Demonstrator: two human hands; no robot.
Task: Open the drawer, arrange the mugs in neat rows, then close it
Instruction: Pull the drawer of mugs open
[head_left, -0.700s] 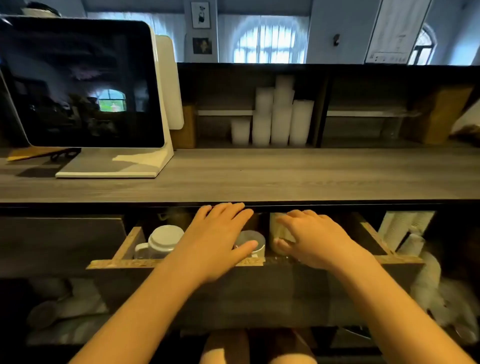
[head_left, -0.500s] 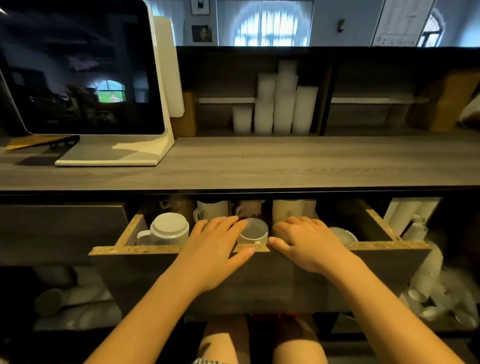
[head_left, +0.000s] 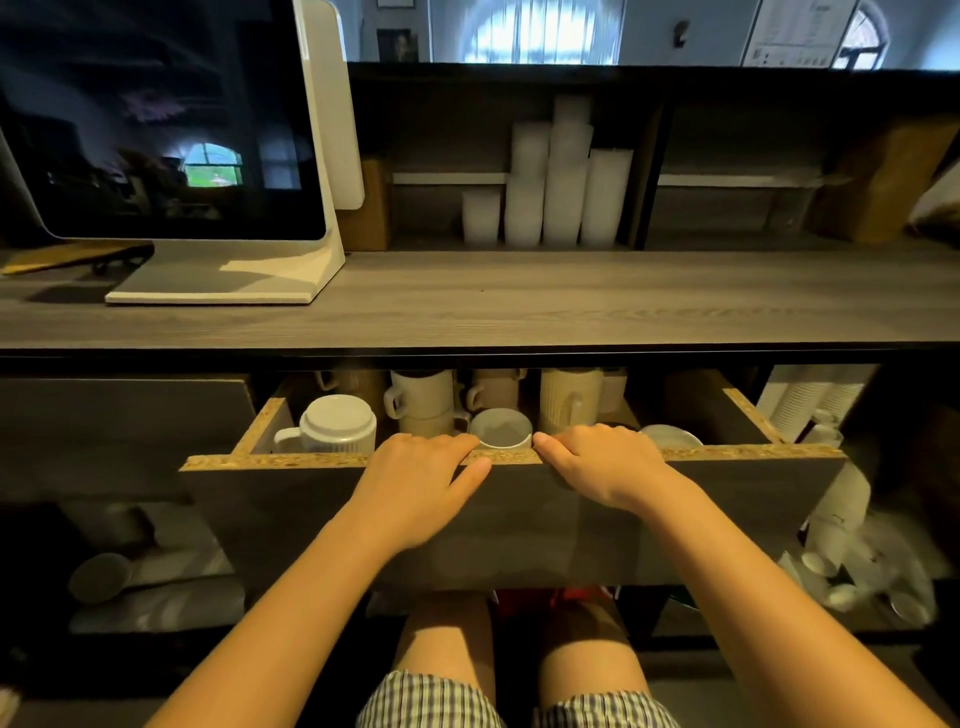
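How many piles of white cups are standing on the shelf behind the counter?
4, side by side: the short pile on the left, a taller pile next, the tallest pile after it, and a medium pile on the right. More could hide behind them.

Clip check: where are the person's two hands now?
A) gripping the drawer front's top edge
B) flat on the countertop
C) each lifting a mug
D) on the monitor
A: the left hand and right hand both curl over the top edge of the drawer front.

Cream mugs (head_left: 569, 400); grey drawer (head_left: 519, 525); checked shorts (head_left: 431, 701).
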